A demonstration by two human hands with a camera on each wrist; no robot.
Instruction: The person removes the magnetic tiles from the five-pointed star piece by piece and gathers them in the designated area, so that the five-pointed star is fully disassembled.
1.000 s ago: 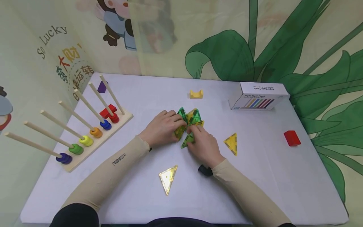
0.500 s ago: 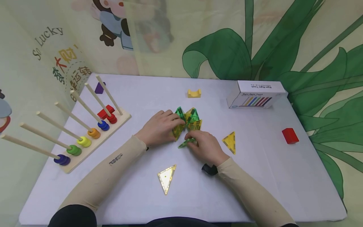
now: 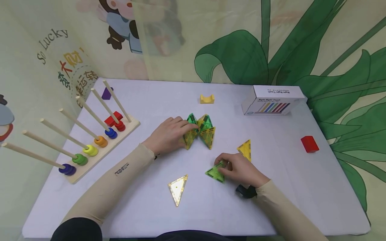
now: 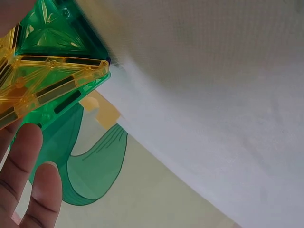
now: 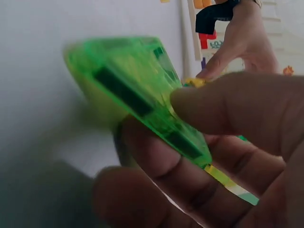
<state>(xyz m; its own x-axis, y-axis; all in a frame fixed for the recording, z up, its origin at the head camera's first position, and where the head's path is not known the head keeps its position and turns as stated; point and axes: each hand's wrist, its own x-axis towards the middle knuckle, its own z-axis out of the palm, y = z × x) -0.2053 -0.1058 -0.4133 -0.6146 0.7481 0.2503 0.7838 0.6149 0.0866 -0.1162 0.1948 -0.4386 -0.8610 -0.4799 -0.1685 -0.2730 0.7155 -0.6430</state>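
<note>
In the head view my right hand (image 3: 241,169) pinches a light green triangular magnetic tile (image 3: 215,172) just above the table. The right wrist view shows the thumb on one face of this green tile (image 5: 142,85) and fingers behind it. My left hand (image 3: 170,134) holds the left side of a small build of green and yellow magnetic tiles (image 3: 207,134) standing mid-table. Close up in the left wrist view, a yellow tile (image 4: 57,78) leans against green ones, with left fingers (image 4: 45,194) beside it. Part of the build is hidden by the left hand.
Two yellow triangular tiles lie apart, one in front (image 3: 178,190) and one at right (image 3: 245,150). A peg board with colored rings (image 3: 102,154) stands left. Farther off are a yellow arch block (image 3: 207,99), a white box (image 3: 272,100) and a red block (image 3: 309,144).
My right hand has drawn the light green tile away from the build, toward the front right. The left hand stays at the build's left side.
</note>
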